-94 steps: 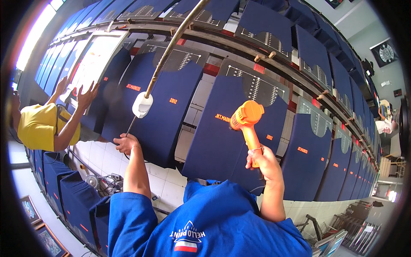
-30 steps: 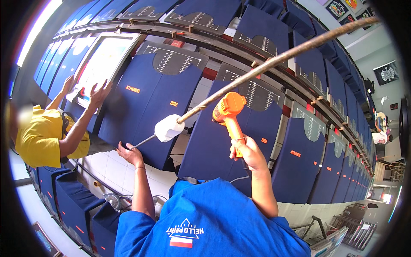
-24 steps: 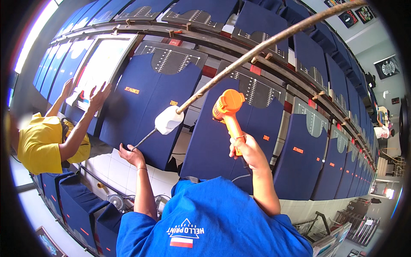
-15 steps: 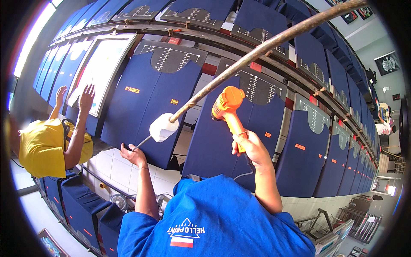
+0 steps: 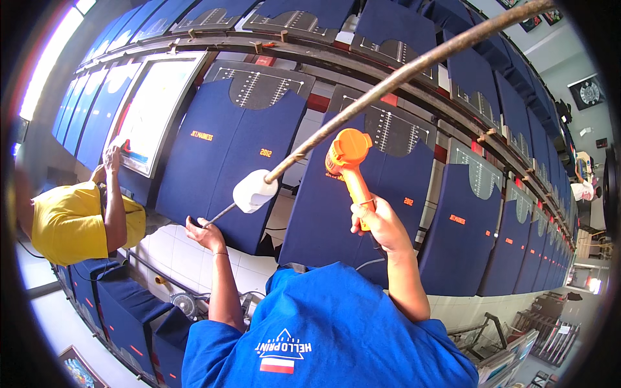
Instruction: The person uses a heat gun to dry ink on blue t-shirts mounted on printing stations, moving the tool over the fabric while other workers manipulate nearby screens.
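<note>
My right hand [image 5: 381,226] is closed around the handle of an orange hair dryer [image 5: 352,165], raised above a board covered in dark blue cloth [image 5: 304,229]. The dryer's round head partly hides the orange print there. My left hand [image 5: 208,235] is at the lower edge of a neighbouring blue cloth-covered board [image 5: 226,158]. Its fingers are curled at the end of a thin metal rod [image 5: 223,213]. That rod runs up into a white block [image 5: 255,191], and a long rusty metal pole [image 5: 362,100] continues toward the upper right.
A co-worker in a yellow shirt [image 5: 71,223] stands at left, hands by a white-framed screen [image 5: 158,97]. Rows of blue cloth-covered boards [image 5: 456,226] stretch right along a metal rail [image 5: 310,55]. A small fan [image 5: 184,304] sits near the lower left; racks [image 5: 550,333] stand at lower right.
The co-worker's hands have drawn down from the white-framed screen to its lower edge. The view has shifted slightly; both my hands keep nearly the same positions.
</note>
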`<state>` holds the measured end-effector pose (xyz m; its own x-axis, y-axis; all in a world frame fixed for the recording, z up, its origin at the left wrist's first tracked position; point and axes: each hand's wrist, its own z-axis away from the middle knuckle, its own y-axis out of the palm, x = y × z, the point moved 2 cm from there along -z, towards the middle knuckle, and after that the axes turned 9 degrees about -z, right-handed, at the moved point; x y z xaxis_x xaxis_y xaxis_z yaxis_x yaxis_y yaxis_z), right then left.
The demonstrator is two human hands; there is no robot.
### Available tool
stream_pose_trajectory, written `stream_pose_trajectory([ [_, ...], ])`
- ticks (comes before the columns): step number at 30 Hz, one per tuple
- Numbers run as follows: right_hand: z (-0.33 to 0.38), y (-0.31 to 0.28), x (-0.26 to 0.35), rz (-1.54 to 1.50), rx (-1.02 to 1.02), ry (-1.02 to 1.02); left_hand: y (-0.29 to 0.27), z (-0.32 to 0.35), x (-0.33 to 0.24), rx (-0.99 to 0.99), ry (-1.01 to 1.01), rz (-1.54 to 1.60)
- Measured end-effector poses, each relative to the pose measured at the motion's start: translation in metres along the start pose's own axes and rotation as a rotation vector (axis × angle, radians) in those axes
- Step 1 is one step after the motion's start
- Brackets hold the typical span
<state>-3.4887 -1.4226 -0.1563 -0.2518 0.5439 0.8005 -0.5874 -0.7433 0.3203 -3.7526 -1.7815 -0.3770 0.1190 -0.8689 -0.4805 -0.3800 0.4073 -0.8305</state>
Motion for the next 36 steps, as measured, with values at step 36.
stream_pose_trajectory([
  [36, 0.005, -0.010, -0.006, -0.027, -0.049, -0.019, -0.002, 0.000, -0.003, -0.012, -0.001, -0.006],
])
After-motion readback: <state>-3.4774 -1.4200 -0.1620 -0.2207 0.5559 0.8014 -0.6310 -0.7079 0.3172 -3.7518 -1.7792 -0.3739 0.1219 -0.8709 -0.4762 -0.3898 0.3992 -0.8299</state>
